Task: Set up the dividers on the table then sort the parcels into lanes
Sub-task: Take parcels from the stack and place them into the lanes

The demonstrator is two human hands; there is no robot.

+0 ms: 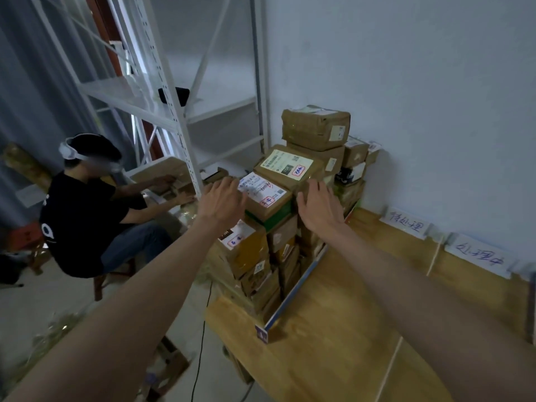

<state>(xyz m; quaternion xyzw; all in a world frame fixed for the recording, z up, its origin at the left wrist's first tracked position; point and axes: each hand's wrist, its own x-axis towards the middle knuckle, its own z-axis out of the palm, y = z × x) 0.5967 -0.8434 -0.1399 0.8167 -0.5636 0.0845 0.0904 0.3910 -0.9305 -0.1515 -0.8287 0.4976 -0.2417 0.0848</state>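
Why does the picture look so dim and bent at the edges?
Head view: the room light is low and bluish; the wide lens bows the shelf frame and table; both hands near the parcels look slightly soft.

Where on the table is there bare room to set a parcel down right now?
The wooden table is bare between the blue-edged divider and the white cord line, and beyond it below the handwritten lane labels. Left of the divider is crowded: the parcel stack fills it to the wall, with the left hand and right hand open over it.
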